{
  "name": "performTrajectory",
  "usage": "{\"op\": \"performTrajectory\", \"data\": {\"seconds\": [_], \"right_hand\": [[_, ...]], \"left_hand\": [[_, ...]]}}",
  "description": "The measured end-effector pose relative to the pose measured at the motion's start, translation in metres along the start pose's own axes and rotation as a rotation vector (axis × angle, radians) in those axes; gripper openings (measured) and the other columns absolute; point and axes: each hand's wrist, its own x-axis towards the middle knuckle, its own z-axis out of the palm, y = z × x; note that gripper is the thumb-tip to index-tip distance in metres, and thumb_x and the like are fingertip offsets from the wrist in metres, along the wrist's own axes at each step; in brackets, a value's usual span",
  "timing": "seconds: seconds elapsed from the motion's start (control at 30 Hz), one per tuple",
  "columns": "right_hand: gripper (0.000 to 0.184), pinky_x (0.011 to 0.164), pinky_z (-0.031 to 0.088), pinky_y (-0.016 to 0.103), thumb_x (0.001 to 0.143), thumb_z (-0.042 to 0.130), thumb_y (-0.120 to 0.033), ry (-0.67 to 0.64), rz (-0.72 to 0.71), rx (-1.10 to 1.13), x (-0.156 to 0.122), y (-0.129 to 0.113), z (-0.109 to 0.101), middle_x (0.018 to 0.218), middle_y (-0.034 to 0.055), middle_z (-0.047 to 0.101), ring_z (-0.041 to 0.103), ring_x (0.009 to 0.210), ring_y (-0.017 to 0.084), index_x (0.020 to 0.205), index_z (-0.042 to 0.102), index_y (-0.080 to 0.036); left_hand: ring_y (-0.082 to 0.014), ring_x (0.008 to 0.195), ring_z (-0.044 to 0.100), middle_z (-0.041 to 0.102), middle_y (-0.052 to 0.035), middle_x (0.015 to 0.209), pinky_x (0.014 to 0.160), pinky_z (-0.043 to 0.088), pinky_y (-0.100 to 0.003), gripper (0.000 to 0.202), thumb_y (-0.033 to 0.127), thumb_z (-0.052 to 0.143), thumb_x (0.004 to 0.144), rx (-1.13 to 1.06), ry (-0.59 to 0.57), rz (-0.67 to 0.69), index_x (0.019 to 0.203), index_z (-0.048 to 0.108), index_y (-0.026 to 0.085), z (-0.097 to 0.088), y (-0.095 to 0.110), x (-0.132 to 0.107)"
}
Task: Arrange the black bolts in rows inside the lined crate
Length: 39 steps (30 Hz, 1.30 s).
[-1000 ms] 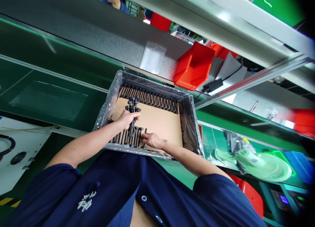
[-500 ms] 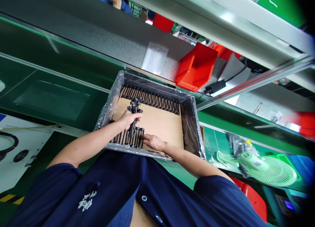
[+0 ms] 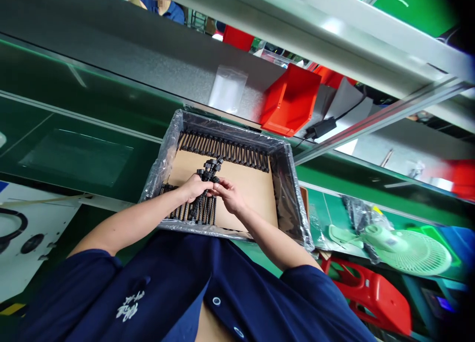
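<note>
My left hand (image 3: 195, 187) is closed round a bundle of black knob-headed rods (image 3: 211, 168), their heads pointing up and away from me. Against that bundle, the fingers of my right hand (image 3: 229, 193) pinch at a rod just below the heads; the fingertips are partly hidden. Both hands are over a box (image 3: 295, 196) lined with clear plastic. Inside it, a row of similar black rods (image 3: 226, 150) lies along the far side on a brown cardboard sheet (image 3: 249, 191). A second row (image 3: 208, 212) lies at the near left, partly covered by my left hand and the bundle.
Behind the box are a clear plastic bag (image 3: 228, 89), a red bin (image 3: 291, 102) and a black adapter with a cable (image 3: 322, 128). A metal frame post crosses at right. A green fan (image 3: 408, 250) and a red stool (image 3: 382, 292) are at lower right. Another person sits far back.
My right hand has left the near row and moved up to the bundle in my left hand. The bundle has shifted slightly right and tilted. The camera view has moved a little.
</note>
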Motion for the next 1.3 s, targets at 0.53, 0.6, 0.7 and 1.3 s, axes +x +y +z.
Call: {"op": "performTrajectory", "data": {"seconds": [0.53,0.6,0.7,1.3], "right_hand": [[0.015,0.050,0.053,0.025,0.072,0.071,-0.020,0.276,0.353,-0.360,0.014,0.013,-0.074,0.060,-0.0015,0.061,0.055,0.048,0.010,0.082,0.060,-0.016],[0.009,0.050,0.053,0.025,0.075,0.068,-0.015,0.258,0.415,-0.414,0.012,0.026,-0.072,0.059,-0.0016,0.061,0.056,0.048,0.010,0.080,0.061,-0.015],[0.006,0.051,0.054,0.023,0.077,0.067,-0.013,0.201,0.402,-0.485,0.010,0.037,-0.064,0.060,-0.0019,0.061,0.057,0.050,0.010,0.077,0.061,-0.014],[0.019,0.045,0.054,0.025,0.077,0.069,-0.015,0.149,0.351,-0.543,0.007,0.049,-0.057,0.061,-0.0042,0.060,0.059,0.045,0.011,0.079,0.049,-0.018]], "left_hand": [[-0.0082,0.047,0.050,0.054,0.0023,0.053,0.049,0.039,-0.021,0.014,0.013,0.069,0.057,0.058,0.081,0.034,0.067,0.059,0.014,-0.010,-0.008,0.011],[-0.0082,0.047,0.049,0.054,0.0026,0.052,0.048,0.038,-0.021,0.015,0.014,0.070,0.057,0.064,0.076,0.036,0.066,0.059,0.014,-0.010,-0.010,0.011],[-0.0082,0.046,0.048,0.053,0.0029,0.051,0.047,0.037,-0.021,0.016,0.016,0.071,0.057,0.082,0.078,0.035,0.064,0.058,0.015,-0.010,-0.010,0.010],[-0.0086,0.045,0.048,0.055,0.0017,0.051,0.046,0.038,-0.022,0.017,0.020,0.073,0.058,0.142,0.101,0.030,0.064,0.057,0.014,-0.011,-0.006,0.007]]}}
